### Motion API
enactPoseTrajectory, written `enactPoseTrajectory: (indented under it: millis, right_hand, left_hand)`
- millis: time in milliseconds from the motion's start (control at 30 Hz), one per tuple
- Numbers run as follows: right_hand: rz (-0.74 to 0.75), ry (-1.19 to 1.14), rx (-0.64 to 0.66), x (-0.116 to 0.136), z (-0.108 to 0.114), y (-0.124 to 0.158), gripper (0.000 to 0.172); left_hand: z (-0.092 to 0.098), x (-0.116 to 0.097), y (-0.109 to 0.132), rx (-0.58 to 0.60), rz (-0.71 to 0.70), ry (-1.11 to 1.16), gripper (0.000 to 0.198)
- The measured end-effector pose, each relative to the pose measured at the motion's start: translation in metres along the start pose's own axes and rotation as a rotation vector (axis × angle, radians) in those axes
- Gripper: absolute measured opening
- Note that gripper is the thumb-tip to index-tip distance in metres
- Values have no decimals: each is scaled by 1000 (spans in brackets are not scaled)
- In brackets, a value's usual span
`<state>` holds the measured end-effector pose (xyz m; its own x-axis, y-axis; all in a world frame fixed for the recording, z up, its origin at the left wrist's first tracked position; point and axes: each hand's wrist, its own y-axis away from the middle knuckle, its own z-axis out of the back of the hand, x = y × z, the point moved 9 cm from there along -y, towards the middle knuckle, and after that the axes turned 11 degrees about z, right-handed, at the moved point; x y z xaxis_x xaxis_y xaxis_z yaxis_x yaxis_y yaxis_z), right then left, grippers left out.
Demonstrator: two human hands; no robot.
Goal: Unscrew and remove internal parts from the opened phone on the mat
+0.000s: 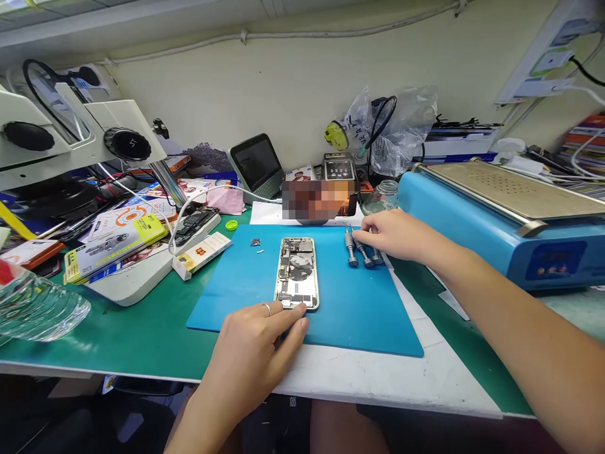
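Observation:
An opened smartphone (297,277) lies on the blue work mat (246,302), its circuit board and inner parts exposed. My left hand (258,347) rests at its lower end, the index finger stretched onto the bottom edge and the thumb apart just below. To the right, several small precision screwdrivers (352,252) lie side by side with their tips pointing away. My right hand (385,233) is closed in a pinch at the shaft of one of them; the fingertips partly hide it. Small dark parts (255,242) sit left of the phone's top.
A blue heating-plate machine (463,233) stands close by my right forearm. On the left are a microscope stand (94,139), boxes (116,246), a small carton (201,255) and a clear bottle (42,302). Behind the mat are a glass jar (382,195) and a grey screen device (258,165).

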<state>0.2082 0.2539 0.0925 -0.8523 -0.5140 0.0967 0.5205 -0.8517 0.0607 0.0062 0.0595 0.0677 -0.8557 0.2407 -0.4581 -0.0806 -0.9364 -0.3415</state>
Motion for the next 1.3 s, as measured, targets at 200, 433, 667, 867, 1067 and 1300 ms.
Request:
enactPoseTrajectory:
  millis: [200, 433, 667, 867, 1067, 1300]
  right_hand:
    - [-27, 12, 7, 1, -7, -3, 31]
    - [-39, 11, -17, 1, -4, -2, 30]
    - [-45, -6, -2, -1, -6, -2, 30]
    - [-58, -26, 4, -5, -7, -3, 30]
    - [-91, -94, 50, -12, -11, -2, 29]
    - [-91, -139, 89, -14, -15, -4, 30]
  left_hand:
    - [0, -1, 1, -5, -2, -1, 31]
    - [0, -1, 0, -2, -3, 4, 31]
    - [-1, 1, 0, 1, 7, 15, 33]
    - [-1, 0, 1, -5, -1, 0, 34]
    - [0, 0, 1, -11, 0, -12, 34]
    - [0, 0, 1, 2, 14, -1, 34]
